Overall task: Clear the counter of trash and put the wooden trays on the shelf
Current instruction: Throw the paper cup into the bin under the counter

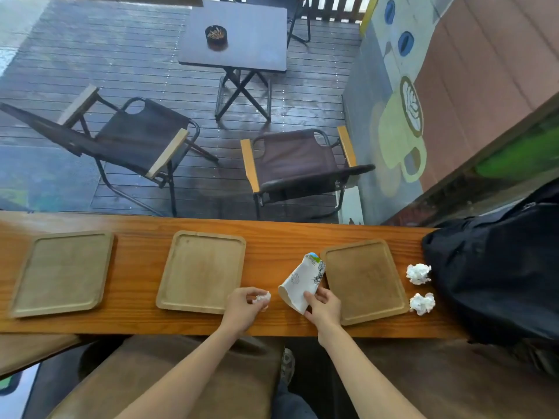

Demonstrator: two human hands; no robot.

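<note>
Tabletop: orange-brown wood with visible grain. Three wooden trays on it: paler, dull tan. Paper cup in my right hand: white with black line drawings and a blue-green patch at its far end. Crumpled tissues: white, as is the wad in my left hand. Bag at the right: black. Wall mural: yellow-green mug on grey and pink.

A black bag sits at the counter's right end; beyond stand two folding chairs and a small table with an ashtray.
</note>
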